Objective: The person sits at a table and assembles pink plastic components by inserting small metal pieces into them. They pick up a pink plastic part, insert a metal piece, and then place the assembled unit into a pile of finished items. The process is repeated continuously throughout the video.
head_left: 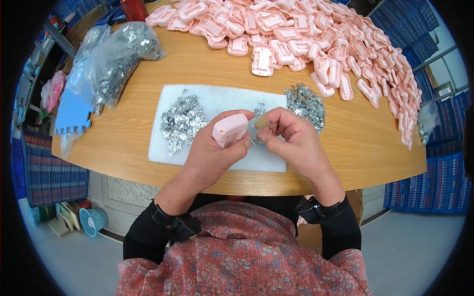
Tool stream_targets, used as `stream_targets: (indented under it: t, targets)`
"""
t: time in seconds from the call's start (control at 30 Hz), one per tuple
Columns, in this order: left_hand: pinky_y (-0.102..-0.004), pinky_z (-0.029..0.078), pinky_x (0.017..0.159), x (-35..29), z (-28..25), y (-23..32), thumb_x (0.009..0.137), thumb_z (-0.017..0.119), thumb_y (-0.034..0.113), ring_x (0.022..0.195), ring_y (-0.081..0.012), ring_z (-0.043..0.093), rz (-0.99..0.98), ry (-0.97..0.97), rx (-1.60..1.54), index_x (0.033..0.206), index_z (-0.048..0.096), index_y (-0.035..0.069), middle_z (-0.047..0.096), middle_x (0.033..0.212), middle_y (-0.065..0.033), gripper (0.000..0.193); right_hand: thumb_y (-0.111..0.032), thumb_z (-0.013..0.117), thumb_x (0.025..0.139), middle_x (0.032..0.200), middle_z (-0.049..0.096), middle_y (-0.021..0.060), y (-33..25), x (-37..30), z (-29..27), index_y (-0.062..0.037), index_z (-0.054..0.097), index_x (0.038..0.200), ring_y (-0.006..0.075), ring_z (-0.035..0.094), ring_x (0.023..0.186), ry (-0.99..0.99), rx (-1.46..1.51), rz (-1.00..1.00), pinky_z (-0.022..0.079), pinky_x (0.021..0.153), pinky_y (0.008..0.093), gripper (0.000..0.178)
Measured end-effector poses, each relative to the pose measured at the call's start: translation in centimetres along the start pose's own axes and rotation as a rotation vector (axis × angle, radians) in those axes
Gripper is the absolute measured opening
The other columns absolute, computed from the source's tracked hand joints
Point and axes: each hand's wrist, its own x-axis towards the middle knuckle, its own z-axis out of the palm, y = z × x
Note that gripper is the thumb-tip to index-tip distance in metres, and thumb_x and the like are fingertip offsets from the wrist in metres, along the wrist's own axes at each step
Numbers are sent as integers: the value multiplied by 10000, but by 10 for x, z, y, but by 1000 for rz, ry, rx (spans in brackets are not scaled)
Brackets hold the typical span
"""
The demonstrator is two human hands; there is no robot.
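My left hand (210, 148) is closed around a pale pink plastic housing (231, 129), tilted, with a rectangular opening in its face. Just to its right, my right hand (291, 138) has thumb and forefinger pinched together. A yellowish cover (262, 121) sits on a fingertip there; whatever lies in the pinch is too small to make out. Under both hands is a white foam sheet (227, 94). It bears a heap of small silvery metal clips (183, 121) on the left and a second pile of small metal parts (306, 106) on the right. A few loose pieces lie between the hands.
Many pink housings (296, 32) are heaped along the table's far and right side. Clear plastic bags of metal parts (123, 61) stand at the far left, beside a blue foam mat (73, 112). Blue racks surround the wooden table (237, 186). A light-blue basket (93, 220) is on the floor.
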Motion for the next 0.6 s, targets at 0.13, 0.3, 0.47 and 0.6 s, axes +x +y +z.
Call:
stream_targets:
  t: [0.13,0.3,0.47,0.6]
  targets:
    - [-214,465,763,-2,-3,0,881,658,7,875,-43,537,8,-47,-14,1286,611,65,603,985,39,412,-61,672,847,771,612,-16,-16,-1,-6,-23,621,1036,66,563,739,-122,-248,39,487,705,253,199]
    - [-269,526,745,-4,-8,-2,957,614,119,822,-86,595,-110,-100,-79,1340,568,65,625,955,-2,390,-29,679,847,849,617,-19,-21,-4,-5,-21,620,991,65,558,802,-149,-269,54,472,748,244,156]
    - [-402,587,700,2,-14,-13,1061,245,514,784,-206,676,-339,-177,-659,1389,484,50,660,903,-83,616,-40,704,825,813,643,37,1,-5,7,-21,611,1013,108,605,769,158,-158,-268,514,729,272,210]
    - [-432,592,667,-1,-9,-14,1062,175,555,758,-241,684,-407,-170,-711,1354,505,66,664,854,-105,659,-40,729,823,840,667,66,-10,-1,25,-32,623,985,173,645,791,163,-323,-299,526,734,303,194]
